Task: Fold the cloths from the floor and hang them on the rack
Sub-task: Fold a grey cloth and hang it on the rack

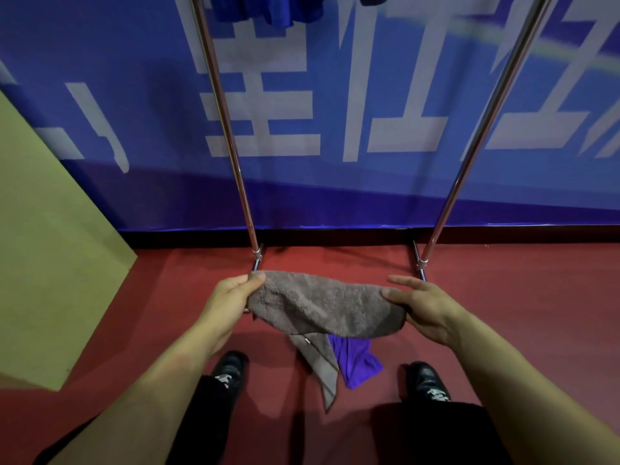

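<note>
While both feet stand apart, hands (pixel 235 297) grip grey cloth (pixel 322 303).

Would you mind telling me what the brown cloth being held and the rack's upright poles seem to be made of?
Brown cloth: probably microfibre or terry, given its fuzzy, matte, nubbly pile. Upright poles: polished metal, perhaps stainless or chromed steel, given their bright mirror-like streaks.

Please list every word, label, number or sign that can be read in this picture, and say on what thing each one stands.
Blue banner behind the rack: large white characters, cut off and blurred by motion; none can be read with certainty.
Shoes: small white marks, too small to read.
Brown cloth held by the left hand and the right hand: a small tag hangs below it; no text can be made out.
</note>
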{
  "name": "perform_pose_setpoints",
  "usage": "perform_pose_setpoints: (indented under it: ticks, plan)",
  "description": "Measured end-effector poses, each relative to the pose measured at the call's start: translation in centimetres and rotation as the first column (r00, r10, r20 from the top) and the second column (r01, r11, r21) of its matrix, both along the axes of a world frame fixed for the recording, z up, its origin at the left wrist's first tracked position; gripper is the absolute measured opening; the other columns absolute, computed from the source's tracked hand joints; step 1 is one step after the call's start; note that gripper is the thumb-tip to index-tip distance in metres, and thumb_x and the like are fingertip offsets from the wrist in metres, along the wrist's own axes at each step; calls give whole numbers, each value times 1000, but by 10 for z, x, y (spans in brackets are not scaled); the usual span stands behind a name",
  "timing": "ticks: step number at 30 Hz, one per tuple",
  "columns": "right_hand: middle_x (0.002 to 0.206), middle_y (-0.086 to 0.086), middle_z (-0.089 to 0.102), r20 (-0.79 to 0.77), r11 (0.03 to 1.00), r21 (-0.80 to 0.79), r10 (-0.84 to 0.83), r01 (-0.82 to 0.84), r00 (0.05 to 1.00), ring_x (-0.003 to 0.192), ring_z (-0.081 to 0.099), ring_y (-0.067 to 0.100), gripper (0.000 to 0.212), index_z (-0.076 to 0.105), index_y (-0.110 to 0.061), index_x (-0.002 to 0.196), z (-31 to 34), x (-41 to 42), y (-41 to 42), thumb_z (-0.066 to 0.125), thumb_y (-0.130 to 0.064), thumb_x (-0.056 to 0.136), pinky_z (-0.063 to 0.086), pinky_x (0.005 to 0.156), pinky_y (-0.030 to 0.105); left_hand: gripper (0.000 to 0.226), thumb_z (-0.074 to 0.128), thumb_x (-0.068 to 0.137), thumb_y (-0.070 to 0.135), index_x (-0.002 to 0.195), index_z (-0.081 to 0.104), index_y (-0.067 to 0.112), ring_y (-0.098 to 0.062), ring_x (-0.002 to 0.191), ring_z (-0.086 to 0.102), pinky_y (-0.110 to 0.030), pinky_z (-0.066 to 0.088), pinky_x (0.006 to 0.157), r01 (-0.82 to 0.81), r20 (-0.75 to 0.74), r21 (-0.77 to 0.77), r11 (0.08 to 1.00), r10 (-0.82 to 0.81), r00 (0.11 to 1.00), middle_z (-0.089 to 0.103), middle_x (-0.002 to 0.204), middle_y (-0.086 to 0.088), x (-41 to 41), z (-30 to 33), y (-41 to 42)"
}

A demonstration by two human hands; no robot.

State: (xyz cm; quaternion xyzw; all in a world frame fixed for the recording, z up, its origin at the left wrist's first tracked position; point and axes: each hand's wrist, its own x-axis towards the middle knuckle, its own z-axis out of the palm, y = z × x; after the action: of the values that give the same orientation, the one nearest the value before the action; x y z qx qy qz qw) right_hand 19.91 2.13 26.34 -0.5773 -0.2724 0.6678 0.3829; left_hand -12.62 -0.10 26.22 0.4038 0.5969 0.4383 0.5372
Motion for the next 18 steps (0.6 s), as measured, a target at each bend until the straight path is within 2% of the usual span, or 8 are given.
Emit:
perform_pose_setpoints:
  ticks: [4, 7, 8, 10, 13, 18]
  plan:
    - [100, 11, 69, 49, 999, -25, -41, 42, 998, 84, 66, 14, 34, 58, 4, 127, 1, 5, -1, 64, 1, 93, 58, 61, 16, 23, 58, 99, 15, 113, 73, 4, -20, 95, 73, -23, 54, 79, -83, 92, 17, 996, 81, 992, 76, 108, -15, -2, 3, 1]
    - [80, 9, 72, 37, 996, -82, 18, -15, 999, 64, 69, 12, 11, 65, 2, 106, 3, 2, -6, 59, -1, 97, 57, 51, 21, 25, 56, 100, 10, 119, 68, 1, -21, 99, 72, -23, 56, 78, -101, 177, 20, 995, 96, 980, 74, 113, -18, -2, 4, 1]
    - [74, 8, 73, 21, 992, -116, 57, -54, 998, 58, 70, 12, 10, 66, 1, 97, 2, 1, -8, 57, -3, 99, 58, 50, 23, 26, 55, 100, 8, 121, 67, 1, -21, 99, 73, -24, 57, 76, -110, 212, 25, 994, 102, 972, 74, 113, -17, -2, 4, 1]
    - [72, 10, 74, -38, 975, -188, 117, -122, 992, 57, 72, 14, 16, 66, 1, 89, -1, -2, -10, 56, -6, 100, 62, 55, 29, 28, 53, 100, 5, 125, 64, 0, -22, 101, 72, -24, 59, 76, -132, 269, 34, 991, 118, 956, 73, 115, -18, -2, 6, 2]
    - [80, 11, 75, -106, 955, -257, 124, -147, 987, 63, 72, 15, 18, 67, -2, 90, -5, -2, -8, 56, -11, 101, 62, 67, 31, 30, 51, 100, 3, 128, 62, -3, -22, 99, 72, -24, 60, 76, -140, 293, 50, 989, 120, 949, 71, 117, -20, -3, 9, 2]
    - [72, 10, 74, -167, 947, -298, 75, -123, 983, 58, 72, 17, 25, 65, -5, 83, -8, 4, -5, 52, -13, 103, 62, 57, 33, 29, 51, 99, 2, 125, 63, -2, -18, 95, 73, -23, 59, 76, -117, 287, 45, 992, 100, 953, 73, 114, -18, -5, 7, 2]
